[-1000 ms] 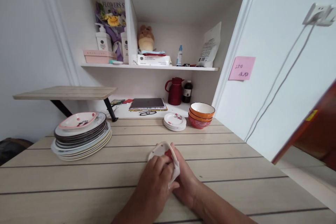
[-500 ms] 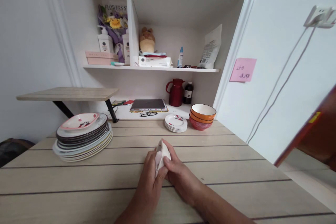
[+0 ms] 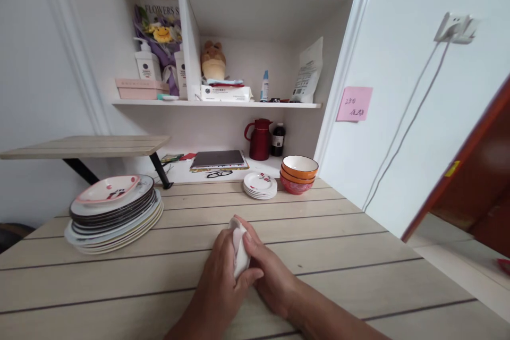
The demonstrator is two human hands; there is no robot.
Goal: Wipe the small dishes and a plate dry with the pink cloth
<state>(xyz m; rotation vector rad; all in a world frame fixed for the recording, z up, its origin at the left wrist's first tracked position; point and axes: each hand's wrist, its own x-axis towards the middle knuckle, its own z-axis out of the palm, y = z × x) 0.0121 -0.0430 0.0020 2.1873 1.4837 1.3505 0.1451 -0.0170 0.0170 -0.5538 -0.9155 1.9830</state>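
Note:
Both my hands meet over the middle of the wooden table (image 3: 358,255). Between them a small white dish (image 3: 240,251) stands on edge, so only its rim and pale back show. My left hand (image 3: 221,276) wraps round its left side with the thumb curled under it. My right hand (image 3: 268,271) presses its fingers along the right side. Whether a white cloth lies against the dish I cannot make out. A stack of small white saucers with red flowers (image 3: 260,185) sits at the table's far edge, beyond my hands.
A tall stack of large plates (image 3: 113,215) topped by a pink dish stands at the left. Stacked orange and red bowls (image 3: 298,174) sit beside the saucers. Behind them are a red jug (image 3: 260,139), a dark bottle, a laptop (image 3: 218,158) and glasses. A wall runs along the right.
The dish has been turned from face-up, showing its red pattern, to standing on edge between my hands. The view has shifted slightly to the right.

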